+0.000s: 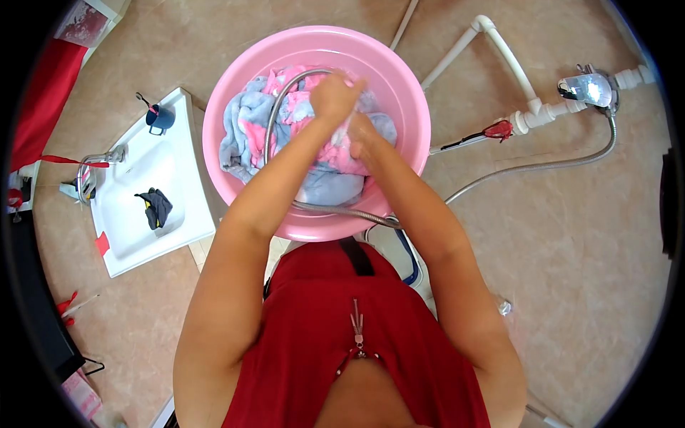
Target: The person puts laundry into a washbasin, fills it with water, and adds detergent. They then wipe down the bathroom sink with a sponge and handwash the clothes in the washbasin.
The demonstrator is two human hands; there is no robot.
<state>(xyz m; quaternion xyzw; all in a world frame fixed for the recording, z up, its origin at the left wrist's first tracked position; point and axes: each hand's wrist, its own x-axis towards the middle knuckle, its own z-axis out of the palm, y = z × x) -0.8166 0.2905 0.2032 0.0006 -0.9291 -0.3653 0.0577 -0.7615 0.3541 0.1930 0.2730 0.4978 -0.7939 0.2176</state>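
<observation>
A round pink basin (421, 135) holds a heap of wet-looking pink and blue-grey cloth (250, 110). My left hand (334, 98) is over the upper part of the heap, blurred, its fingers near the cloth. Just to its lower right, my right hand (362, 135) is against the pink cloth, with its fingers curled on it. Both hands are close together. A flexible metal hose (274, 114) loops over the cloth, passes under my left hand and runs out over the basin's near rim.
On the left stands a white sink (118, 250) with a dark cloth (155, 207) inside and a blue cup (160, 120) on its edge. At right, a shower mixer (589, 89) joins white pipes (510, 64) and the hose.
</observation>
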